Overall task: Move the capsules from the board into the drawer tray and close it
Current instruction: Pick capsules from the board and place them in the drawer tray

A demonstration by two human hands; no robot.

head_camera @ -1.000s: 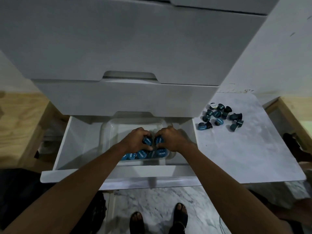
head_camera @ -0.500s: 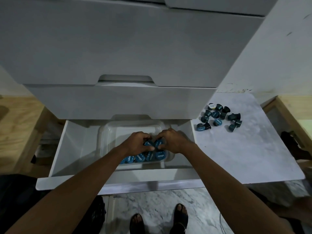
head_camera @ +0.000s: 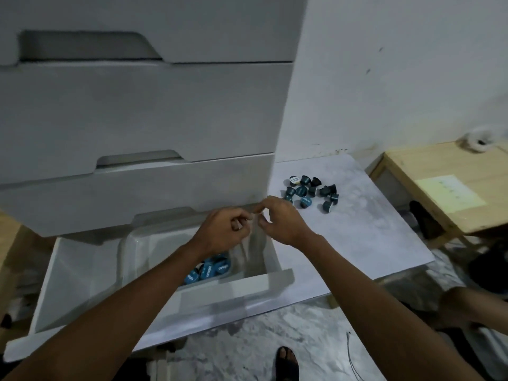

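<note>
Several dark teal capsules (head_camera: 310,192) lie in a loose cluster on the pale marble board (head_camera: 365,229), right of the drawer unit. The bottom drawer (head_camera: 154,301) stands pulled out with a clear plastic tray (head_camera: 132,251) inside; several blue-lidded capsules (head_camera: 213,269) lie at the tray's near right corner. My left hand (head_camera: 222,233) hovers above the tray with fingers curled and nothing visible in it. My right hand (head_camera: 280,220) is beside it, above the drawer's right wall, fingers loosely bent and empty, just left of the capsules on the board.
Shut grey drawers (head_camera: 137,111) rise above the open one. A wooden table (head_camera: 450,188) stands right of the board, a white wall behind. A sandalled foot (head_camera: 286,364) rests on the marble floor below, and another person's arm (head_camera: 472,309) shows at the right edge.
Both hands have let go of the capsules in the tray and risen up and to the right, towards the board. The view has swung right.
</note>
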